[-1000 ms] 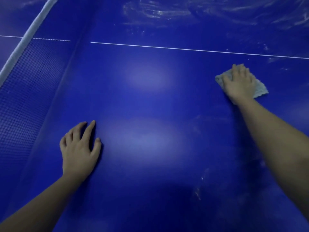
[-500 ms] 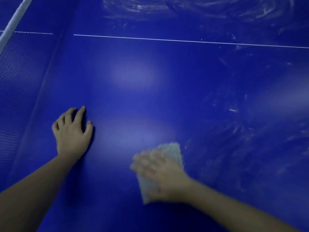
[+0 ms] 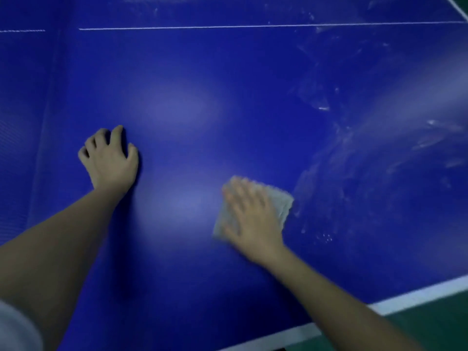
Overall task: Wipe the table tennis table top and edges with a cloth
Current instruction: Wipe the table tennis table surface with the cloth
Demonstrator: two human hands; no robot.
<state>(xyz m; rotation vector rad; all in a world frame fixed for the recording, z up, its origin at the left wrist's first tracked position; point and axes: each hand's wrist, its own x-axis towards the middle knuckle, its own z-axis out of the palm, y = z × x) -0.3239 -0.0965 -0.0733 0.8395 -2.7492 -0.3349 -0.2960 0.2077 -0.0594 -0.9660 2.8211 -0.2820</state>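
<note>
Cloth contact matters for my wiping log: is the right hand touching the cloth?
Touching. The head view shows the right hand laid flat on the cloth, fingers spread across it, with cloth edges showing on both sides.

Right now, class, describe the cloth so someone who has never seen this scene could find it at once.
On the blue table tennis table, look near the white front edge. The right hand presses flat on a pale grey cloth. It is the only fabric on the top; the left hand rests on bare blue.
</note>
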